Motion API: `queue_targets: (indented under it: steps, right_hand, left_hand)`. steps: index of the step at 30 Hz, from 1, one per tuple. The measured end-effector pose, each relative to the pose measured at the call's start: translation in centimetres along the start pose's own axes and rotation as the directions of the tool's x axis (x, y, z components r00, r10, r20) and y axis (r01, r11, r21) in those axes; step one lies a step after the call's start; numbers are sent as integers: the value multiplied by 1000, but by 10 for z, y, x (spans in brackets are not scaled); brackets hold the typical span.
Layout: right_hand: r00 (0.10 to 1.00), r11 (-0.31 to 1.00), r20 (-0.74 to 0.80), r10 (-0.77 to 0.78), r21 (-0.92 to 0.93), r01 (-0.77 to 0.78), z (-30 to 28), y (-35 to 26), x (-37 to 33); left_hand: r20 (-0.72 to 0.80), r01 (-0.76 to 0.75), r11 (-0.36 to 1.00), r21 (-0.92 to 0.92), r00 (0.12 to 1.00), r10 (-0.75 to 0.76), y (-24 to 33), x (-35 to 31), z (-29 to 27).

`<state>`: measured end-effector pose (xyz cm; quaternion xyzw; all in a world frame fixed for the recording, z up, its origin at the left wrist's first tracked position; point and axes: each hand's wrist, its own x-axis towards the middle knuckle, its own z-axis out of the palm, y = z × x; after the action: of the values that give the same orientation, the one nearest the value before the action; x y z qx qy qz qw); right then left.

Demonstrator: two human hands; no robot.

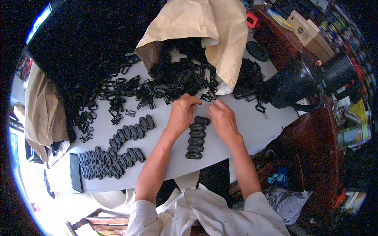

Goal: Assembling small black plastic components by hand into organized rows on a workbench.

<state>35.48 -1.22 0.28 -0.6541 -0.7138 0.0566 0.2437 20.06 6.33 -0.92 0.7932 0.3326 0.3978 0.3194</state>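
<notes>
Both my hands are at the edge of a pile of loose black plastic frame-like pieces [169, 84] in the middle of the table. My left hand [183, 114] has curled fingers, with the index finger bent toward the right; whatever it holds is hidden. Close by, my right hand [223, 118] is smeared by motion, its fingertips beside a few loose black pieces [209, 96]. Between my forearms runs a column of black plastic buckles [197, 134], laid one behind another. More buckles stand in curved rows [128, 133] left of my left forearm.
A large brown paper bag [185, 23] lies at the back, its mouth over the pile. Another brown bag [45, 112] hangs at the left edge. A dark flat slab [76, 172] lies by the buckle rows. At right stand a black cylindrical object [289, 84] and a cardboard box [309, 35].
</notes>
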Motion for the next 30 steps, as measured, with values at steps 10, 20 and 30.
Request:
queue_targets:
  steps: [10, 20, 30]
  right_hand:
    - [988, 998, -155, 28, 59, -19, 8, 22, 8]
    - [931, 972, -310, 194, 190, -139, -20, 69, -27]
    - [926, 847, -342, 157, -436, -305, -64, 107, -63]
  left_hand:
    - [65, -15, 1000, 19, 998, 14, 17, 3, 3]
    - [296, 173, 983, -66, 944, -146, 10, 11, 16]
    - [184, 52, 987, 153, 980, -80, 10, 3, 15]
